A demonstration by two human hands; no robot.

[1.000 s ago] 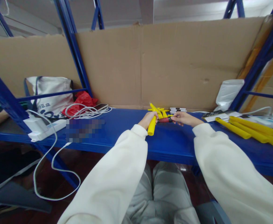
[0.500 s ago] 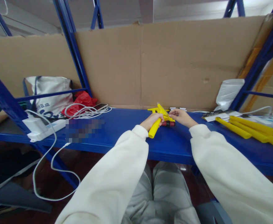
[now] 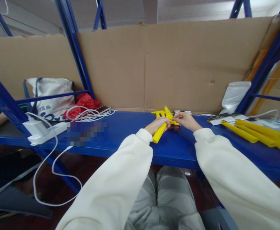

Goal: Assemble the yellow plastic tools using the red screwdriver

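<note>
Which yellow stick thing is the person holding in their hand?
The yellow piece gripped in the left hand, mid-shelf. The other yellow pieces lie untouched together at the right end.

Bright, even overhead light — soft shadows, wide-angle bending at the edges, slight softness throughout.

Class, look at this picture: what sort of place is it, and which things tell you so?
Probably a warehouse workstation: blue steel racking, a cardboard backing and a batch of yellow tubes.
</note>
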